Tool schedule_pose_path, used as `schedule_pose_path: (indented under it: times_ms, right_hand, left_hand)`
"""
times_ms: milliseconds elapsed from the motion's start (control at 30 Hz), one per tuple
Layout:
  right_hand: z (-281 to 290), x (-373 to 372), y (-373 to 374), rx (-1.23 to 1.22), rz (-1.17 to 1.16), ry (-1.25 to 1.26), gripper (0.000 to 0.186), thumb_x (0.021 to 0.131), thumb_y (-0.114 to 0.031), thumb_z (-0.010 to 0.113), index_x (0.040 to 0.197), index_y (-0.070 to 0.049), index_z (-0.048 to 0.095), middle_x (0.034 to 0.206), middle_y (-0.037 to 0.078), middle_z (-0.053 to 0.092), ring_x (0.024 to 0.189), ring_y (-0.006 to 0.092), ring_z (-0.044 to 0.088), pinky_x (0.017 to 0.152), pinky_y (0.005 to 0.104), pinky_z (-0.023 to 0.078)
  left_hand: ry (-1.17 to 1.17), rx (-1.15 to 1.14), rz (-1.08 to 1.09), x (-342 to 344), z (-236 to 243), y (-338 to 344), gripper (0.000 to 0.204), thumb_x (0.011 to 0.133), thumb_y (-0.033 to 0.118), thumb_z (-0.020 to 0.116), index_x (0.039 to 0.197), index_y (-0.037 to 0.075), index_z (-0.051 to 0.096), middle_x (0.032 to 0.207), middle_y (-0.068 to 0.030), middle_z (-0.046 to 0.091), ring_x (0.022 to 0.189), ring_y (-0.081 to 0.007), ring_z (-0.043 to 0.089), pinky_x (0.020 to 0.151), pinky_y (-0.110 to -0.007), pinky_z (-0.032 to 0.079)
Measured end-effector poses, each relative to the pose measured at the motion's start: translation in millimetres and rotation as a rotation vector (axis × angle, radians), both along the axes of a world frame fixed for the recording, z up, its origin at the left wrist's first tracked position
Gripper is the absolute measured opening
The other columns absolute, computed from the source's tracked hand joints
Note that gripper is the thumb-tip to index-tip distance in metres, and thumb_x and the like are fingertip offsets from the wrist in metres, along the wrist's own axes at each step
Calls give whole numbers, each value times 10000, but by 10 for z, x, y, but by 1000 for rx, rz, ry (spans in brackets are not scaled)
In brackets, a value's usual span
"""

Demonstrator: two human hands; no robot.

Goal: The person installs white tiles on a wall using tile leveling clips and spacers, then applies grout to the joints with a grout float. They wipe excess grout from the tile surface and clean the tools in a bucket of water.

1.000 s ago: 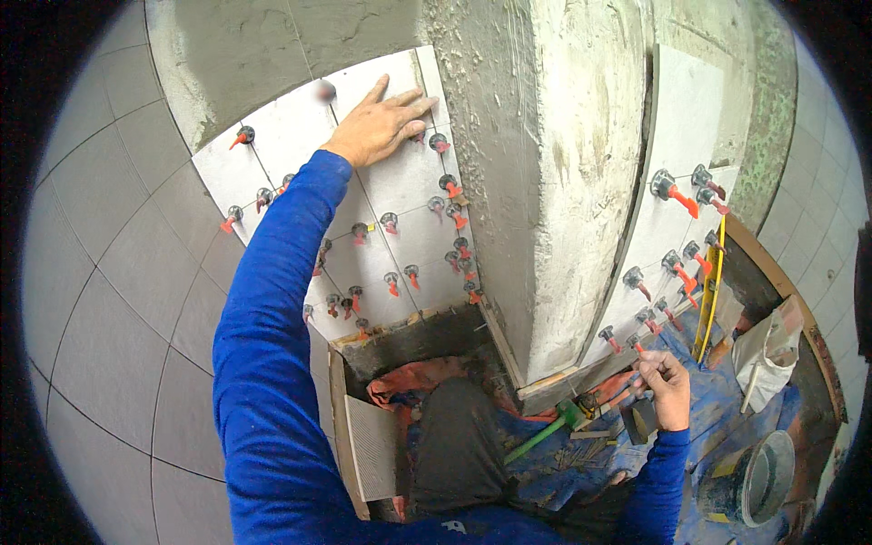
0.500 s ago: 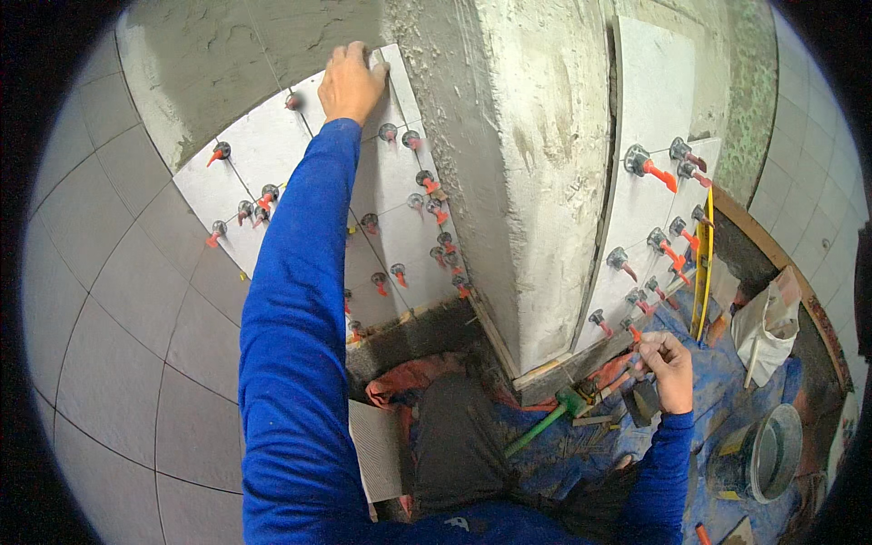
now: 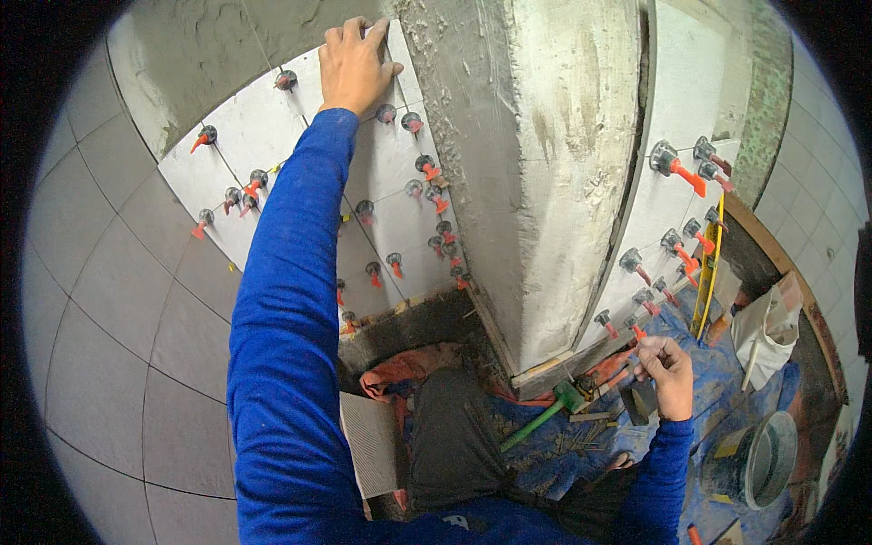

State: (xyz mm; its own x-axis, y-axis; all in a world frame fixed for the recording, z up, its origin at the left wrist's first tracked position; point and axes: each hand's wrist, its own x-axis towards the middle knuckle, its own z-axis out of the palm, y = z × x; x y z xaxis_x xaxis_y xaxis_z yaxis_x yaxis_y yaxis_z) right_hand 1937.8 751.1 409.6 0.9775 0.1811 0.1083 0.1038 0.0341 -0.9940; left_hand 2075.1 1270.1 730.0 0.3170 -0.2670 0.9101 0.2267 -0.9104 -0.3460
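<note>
My left hand (image 3: 356, 65) reaches up to the white wall tiles (image 3: 313, 113). Its fingers are spread against the topmost tile, with the tips at its upper edge and the thumb out to the right. Red-handled tile levelling clips (image 3: 285, 80) with dark round caps stand along the joints. Low on the right, my right hand (image 3: 668, 374) is closed in a pinch; what its fingers hold is hidden or too small to make out. Just beyond its fingertips is an orange clip (image 3: 639, 332) at the foot of the right-hand white tiles (image 3: 658, 232).
A bare plastered column (image 3: 568, 173) divides the two tiled faces. Below are a green-handled mallet (image 3: 536, 427), a bucket (image 3: 770, 459), a white bag (image 3: 766, 331) and a blue sheet (image 3: 590, 454). A yellow level (image 3: 712, 263) leans at the right. Grey wet mortar (image 3: 204, 64) covers the upper left wall.
The fingers of my left hand have spread, and the thumb has moved out to the right on the tile. My right hand stays pinched, almost in place. The view has shifted slightly.
</note>
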Motion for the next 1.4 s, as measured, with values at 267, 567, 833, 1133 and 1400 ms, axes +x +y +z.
schedule_pose_path:
  times_ms: [267, 567, 833, 1133, 1400]
  right_hand:
    - [-9, -4, -34, 21, -10, 31, 190, 966, -60, 658, 1140, 13, 636, 915, 35, 684, 720, 99, 612, 653, 252, 488]
    - [7, -19, -62, -2, -9, 9, 181, 970, -63, 663, 1133, 10, 637, 949, 34, 698, 744, 89, 595, 697, 249, 492]
    - [-4, -5, -55, -6, -1, 11, 203, 967, -84, 674, 1143, 7, 631, 937, 35, 692, 734, 101, 609, 666, 260, 493]
    - [5, 21, 1, 1, 5, 33, 220, 961, -103, 688, 1142, 11, 634, 931, 49, 692, 728, 107, 627, 646, 258, 503]
    - [6, -8, -19, 13, 8, 13, 197, 970, -90, 677, 1138, 8, 642, 949, 41, 700, 722, 104, 629, 643, 258, 513]
  left_hand:
    - [-39, -46, -34, 29, -16, 4, 684, 735, 314, 869, 1375, 244, 636, 1329, -70, 576, 1220, -325, 494, 1001, -461, 430]
    - [-42, -163, 25, 136, 233, 51, 369, 839, 334, 786, 1199, 262, 762, 1221, -48, 653, 1148, -299, 571, 958, -430, 502]
    - [-51, -29, -22, 68, 222, 98, 424, 797, 402, 817, 1191, 258, 762, 1281, -50, 617, 1204, -303, 558, 972, -441, 526]
    - [9, -80, -56, 57, 269, 120, 506, 724, 350, 877, 1203, 245, 754, 1292, -56, 594, 1218, -306, 549, 1017, -435, 505]
    - [56, -228, -135, 81, 373, 230, 630, 699, 267, 906, 1296, 253, 707, 1314, -141, 582, 1257, -323, 542, 1066, -423, 466]
